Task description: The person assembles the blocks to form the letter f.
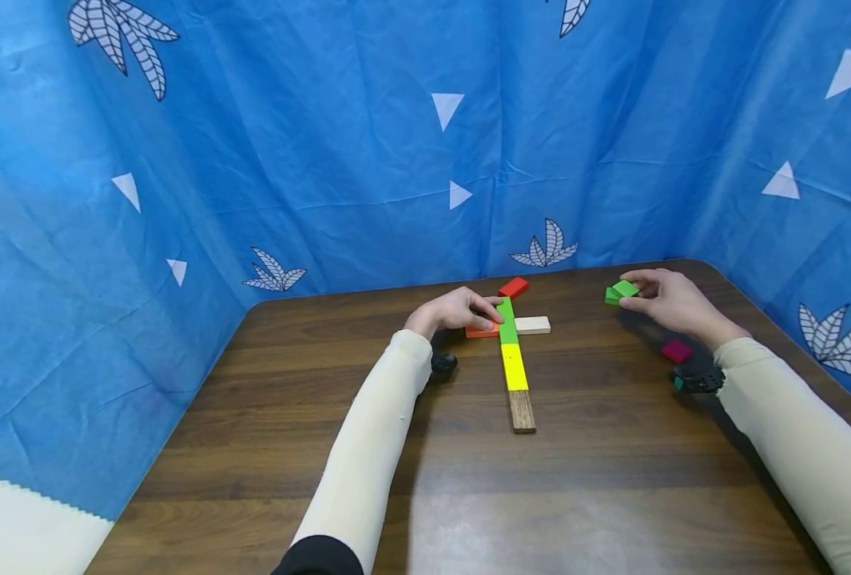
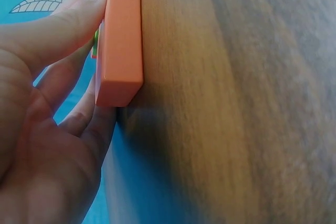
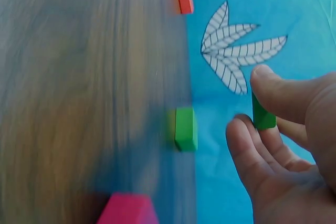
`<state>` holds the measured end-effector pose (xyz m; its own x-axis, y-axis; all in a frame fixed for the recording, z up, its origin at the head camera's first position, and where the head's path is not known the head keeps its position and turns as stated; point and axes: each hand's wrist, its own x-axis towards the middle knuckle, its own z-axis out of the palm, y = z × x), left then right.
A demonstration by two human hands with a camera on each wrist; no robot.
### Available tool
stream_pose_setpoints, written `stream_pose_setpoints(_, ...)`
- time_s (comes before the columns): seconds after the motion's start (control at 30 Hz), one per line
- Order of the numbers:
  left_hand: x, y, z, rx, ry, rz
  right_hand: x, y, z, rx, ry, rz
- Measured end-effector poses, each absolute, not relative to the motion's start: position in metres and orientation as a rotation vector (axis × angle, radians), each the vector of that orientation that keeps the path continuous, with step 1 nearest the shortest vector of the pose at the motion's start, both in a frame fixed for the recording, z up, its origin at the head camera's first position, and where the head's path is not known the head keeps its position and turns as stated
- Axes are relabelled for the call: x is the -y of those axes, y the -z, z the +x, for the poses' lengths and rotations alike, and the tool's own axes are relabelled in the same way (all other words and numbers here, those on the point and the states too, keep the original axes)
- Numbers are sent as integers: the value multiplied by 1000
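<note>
Here, far right, my right grip (image 1: 671, 300) pinches a green block (image 1: 626, 288); my left grip (image 1: 454, 309), closure unclear, perhaps steadies the orange block (image 2: 124, 35)

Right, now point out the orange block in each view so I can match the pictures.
Head: the orange block lies slightly right of and below the picture's centre, partly covered by the left hand.
Left wrist: left of centre, running down from the top edge, large and close.
Right wrist: not in it.
Shared landmark: the brown wooden tabletop, which shows in all three views.
</note>
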<state>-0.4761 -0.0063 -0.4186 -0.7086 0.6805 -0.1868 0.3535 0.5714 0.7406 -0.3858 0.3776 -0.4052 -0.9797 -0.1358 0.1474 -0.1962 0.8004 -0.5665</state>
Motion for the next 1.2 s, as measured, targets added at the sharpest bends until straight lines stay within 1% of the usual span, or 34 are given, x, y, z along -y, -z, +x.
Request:
stream_pose_setpoints(0.43, 8, 420, -477, -2350, -967, 845, -347, 399, -401, 2883, -1015, 238)
stream_pose_setpoints(0.9, 7, 418, -475, -2362, -947, 856, -309, 399, -429, 2868, -1099, 192)
stream_pose_setpoints(1.2, 6, 419, -474, -2369, -953, 863, -291, 407, -447, 2843, -1190, 180)
